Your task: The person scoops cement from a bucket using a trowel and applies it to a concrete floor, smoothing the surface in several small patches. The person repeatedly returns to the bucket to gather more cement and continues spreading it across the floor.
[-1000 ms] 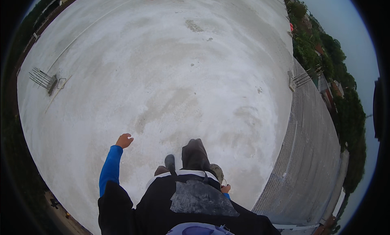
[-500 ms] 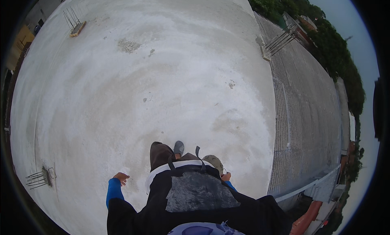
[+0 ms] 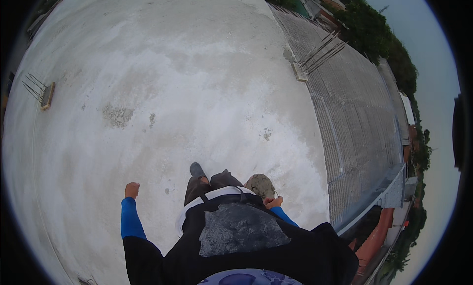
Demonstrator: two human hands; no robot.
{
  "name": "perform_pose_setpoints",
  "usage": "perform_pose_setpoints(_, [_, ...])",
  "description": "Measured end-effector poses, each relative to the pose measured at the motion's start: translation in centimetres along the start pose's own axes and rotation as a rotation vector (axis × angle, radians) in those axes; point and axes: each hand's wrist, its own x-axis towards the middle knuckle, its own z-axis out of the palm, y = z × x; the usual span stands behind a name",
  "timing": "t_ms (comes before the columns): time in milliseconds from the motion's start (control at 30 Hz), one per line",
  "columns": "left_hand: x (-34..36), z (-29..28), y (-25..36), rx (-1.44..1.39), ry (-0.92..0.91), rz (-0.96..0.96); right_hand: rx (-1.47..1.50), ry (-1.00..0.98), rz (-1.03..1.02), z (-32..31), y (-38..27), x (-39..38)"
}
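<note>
Out to the left of my body, my left hand (image 3: 132, 190) hangs above the pale concrete floor (image 3: 162, 117), its fingers curled in with nothing seen in them. At my right side, my right hand (image 3: 273, 202) is closed at the edge of a round, mottled grey-green thing (image 3: 260, 185). A thin loop, perhaps a handle or strap, shows beside the fingers; I cannot tell the thing's exact kind. Blue sleeves cover both forearms. One dark grey shoe (image 3: 197, 169) shows ahead of me on the slab.
Rebar stubs stick out of a small block (image 3: 47, 96) at the left and another block (image 3: 299, 72) at the slab's right edge. Beyond that edge lies a corrugated grey roof (image 3: 352, 117). A rough patch (image 3: 118, 116) marks the concrete. Trees (image 3: 367, 31) stand farther off.
I have stepped forward and my view has turned, so the floor marks and rebar blocks sit lower and farther left. My left hand has swung forward and its fingers have curled in.
</note>
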Motion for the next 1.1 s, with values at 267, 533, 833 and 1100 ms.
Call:
perform_pose_setpoints(267, [20.7,-13.5,22.4,-0.012,0.072,0.331,-0.077,-0.015,-0.048,22.3,6.8,-1.0])
perform_pose_setpoints(533, [35.0,-18.7,23.6,0.22,-0.125,-0.36,-0.067,-0.17,-0.009,46.3,16.1,7.7])
perform_pose_setpoints(833, [51.2,-28.7,37.5,-0.124,-0.294,-0.509,-0.093,-0.027,-0.017,79.3,17.3,-6.4])
perform_pose_setpoints(1100, [80.5,-38.6,48.9,-0.058,0.189,0.011,-0.221,-0.022,-0.096,109.8,23.8,-18.4])
